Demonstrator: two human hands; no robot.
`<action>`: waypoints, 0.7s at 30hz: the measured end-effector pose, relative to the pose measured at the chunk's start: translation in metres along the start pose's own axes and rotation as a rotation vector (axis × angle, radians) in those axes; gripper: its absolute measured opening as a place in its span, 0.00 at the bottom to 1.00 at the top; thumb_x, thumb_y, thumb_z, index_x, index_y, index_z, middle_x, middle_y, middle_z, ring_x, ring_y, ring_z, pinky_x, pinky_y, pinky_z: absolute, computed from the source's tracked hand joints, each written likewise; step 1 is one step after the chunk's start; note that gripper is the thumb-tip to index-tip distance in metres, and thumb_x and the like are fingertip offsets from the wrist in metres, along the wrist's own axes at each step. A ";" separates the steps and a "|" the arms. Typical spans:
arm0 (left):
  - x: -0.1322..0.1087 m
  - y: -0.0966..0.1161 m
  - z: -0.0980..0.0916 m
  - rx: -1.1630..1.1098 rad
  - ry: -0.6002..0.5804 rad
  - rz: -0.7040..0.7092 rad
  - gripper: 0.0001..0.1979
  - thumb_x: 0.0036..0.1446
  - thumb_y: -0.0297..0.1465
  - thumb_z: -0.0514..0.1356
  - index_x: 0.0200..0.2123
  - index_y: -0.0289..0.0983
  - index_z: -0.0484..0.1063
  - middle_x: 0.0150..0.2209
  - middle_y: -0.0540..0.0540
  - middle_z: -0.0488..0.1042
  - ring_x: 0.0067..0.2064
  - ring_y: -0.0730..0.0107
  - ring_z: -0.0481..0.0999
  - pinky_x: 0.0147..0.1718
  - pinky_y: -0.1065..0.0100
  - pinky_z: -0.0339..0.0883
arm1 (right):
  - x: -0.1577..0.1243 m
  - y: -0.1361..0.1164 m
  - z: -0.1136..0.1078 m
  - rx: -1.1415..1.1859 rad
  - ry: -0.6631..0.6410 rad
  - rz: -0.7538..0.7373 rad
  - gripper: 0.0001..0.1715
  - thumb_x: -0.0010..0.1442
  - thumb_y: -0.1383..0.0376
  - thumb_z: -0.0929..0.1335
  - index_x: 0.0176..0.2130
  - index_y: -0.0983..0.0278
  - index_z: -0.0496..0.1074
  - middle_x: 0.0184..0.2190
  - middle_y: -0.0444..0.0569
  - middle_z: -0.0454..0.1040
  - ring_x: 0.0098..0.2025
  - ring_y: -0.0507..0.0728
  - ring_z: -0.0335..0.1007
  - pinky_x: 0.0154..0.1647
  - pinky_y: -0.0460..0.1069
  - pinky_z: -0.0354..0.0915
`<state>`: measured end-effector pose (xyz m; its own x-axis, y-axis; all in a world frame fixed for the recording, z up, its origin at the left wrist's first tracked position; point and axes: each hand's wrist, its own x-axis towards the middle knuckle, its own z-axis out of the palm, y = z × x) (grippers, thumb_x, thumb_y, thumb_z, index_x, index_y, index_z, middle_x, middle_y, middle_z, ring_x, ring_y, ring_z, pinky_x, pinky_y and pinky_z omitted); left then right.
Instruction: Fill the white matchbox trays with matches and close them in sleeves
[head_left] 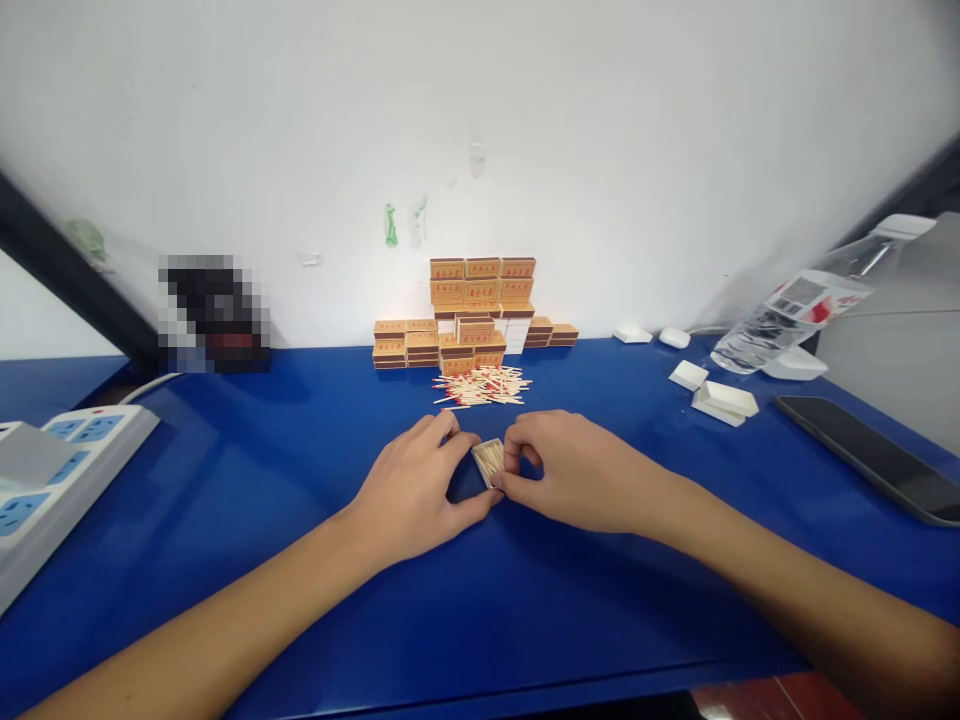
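On the glossy blue bench (450,620), best keep the white rectangular tray (485,445) of wooden matches (491,460) level, pinched in left hand (417,488), met by right hand (574,470) with hold impossible to tell.

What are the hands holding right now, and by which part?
The left hand holds a small matchbox tray by its edges, between thumb and forefinger; the right hand is at its right side, grip unclear.
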<state>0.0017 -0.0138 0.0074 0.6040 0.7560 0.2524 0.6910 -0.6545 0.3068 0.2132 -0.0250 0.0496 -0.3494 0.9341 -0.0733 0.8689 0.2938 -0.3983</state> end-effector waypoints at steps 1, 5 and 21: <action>0.000 0.000 0.000 -0.006 -0.003 -0.001 0.19 0.63 0.45 0.64 0.50 0.39 0.76 0.46 0.43 0.74 0.48 0.54 0.76 0.46 0.53 0.74 | 0.001 -0.002 0.001 -0.019 -0.020 0.006 0.06 0.57 0.62 0.72 0.29 0.59 0.76 0.30 0.46 0.77 0.31 0.55 0.68 0.31 0.50 0.56; 0.000 0.002 0.000 -0.005 0.009 -0.002 0.18 0.62 0.45 0.65 0.46 0.37 0.76 0.45 0.43 0.74 0.47 0.55 0.75 0.46 0.52 0.73 | 0.004 -0.003 0.000 -0.053 -0.074 0.019 0.05 0.57 0.64 0.71 0.29 0.59 0.75 0.31 0.47 0.78 0.33 0.57 0.70 0.31 0.51 0.55; -0.001 0.002 0.000 -0.003 0.012 0.012 0.19 0.61 0.42 0.64 0.50 0.37 0.76 0.42 0.43 0.74 0.45 0.54 0.73 0.45 0.52 0.72 | 0.017 0.003 -0.005 -0.020 0.051 0.044 0.13 0.65 0.59 0.69 0.30 0.60 0.74 0.28 0.46 0.74 0.28 0.54 0.64 0.30 0.50 0.54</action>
<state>0.0026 -0.0158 0.0081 0.6072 0.7484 0.2668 0.6828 -0.6632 0.3065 0.2111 -0.0072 0.0516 -0.2927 0.9552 -0.0437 0.8900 0.2554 -0.3777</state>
